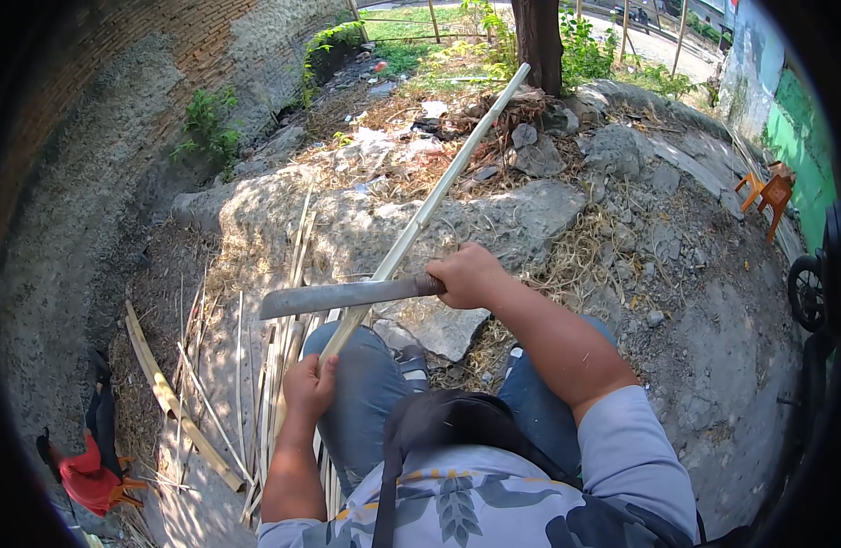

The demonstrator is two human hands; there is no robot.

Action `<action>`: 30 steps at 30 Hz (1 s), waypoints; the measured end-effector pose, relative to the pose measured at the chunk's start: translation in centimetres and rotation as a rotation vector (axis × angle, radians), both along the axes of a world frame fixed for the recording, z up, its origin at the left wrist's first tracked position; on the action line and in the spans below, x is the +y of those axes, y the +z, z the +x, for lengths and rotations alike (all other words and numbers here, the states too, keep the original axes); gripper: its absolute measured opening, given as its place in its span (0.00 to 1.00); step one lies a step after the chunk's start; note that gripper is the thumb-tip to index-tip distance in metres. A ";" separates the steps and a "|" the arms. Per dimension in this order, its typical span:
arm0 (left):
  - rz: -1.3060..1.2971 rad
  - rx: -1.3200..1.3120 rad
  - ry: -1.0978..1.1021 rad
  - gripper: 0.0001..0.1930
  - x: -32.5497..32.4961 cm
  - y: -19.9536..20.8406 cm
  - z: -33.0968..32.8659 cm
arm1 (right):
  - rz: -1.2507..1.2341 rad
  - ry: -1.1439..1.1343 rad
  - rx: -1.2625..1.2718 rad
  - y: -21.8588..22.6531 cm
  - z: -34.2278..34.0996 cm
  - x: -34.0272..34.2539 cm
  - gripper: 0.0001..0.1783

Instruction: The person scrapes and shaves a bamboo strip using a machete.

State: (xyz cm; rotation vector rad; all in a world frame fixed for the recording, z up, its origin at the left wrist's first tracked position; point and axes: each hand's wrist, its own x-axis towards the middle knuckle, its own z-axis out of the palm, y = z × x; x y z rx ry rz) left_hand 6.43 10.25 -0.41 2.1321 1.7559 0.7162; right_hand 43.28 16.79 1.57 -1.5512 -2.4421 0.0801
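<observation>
My right hand [469, 277] is closed around the handle of a machete [334, 298], whose broad grey blade points left. The blade lies across a long pale bamboo strip [439, 192]; whether it is cutting in or just touching, I cannot tell. In my left hand [309, 385] is the strip's near end, gripped beside my left knee. From there the strip slants up and away to the right, toward a tree trunk. Several thin bamboo strips [273, 365] lie in a bundle on the ground left of my leg.
A split bamboo length [178, 406] lies farther left. Ahead are a rock slab [521, 215], dry shavings [567, 265] and a tree trunk [539, 46]. A brick wall [119, 110] runs along the left. Orange chairs [766, 196] and a wheel [807, 292] stand right. A person in red [90, 475] is at lower left.
</observation>
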 end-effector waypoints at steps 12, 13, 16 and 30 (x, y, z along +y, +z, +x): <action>0.050 0.006 0.004 0.27 0.0 0.0 0.1 | -0.100 -0.436 0.210 -0.6 4.5 1.1 0.13; 0.032 0.002 0.002 0.26 0.0 0.2 0.0 | -0.099 -0.439 0.210 -0.7 4.6 1.1 0.13; 0.013 0.006 -0.005 0.27 0.2 0.2 -0.3 | -0.088 -0.406 0.165 -0.5 4.6 1.1 0.12; 0.005 -0.072 -0.021 0.25 -0.1 0.0 -1.2 | 0.089 0.010 0.005 0.9 0.7 0.4 0.09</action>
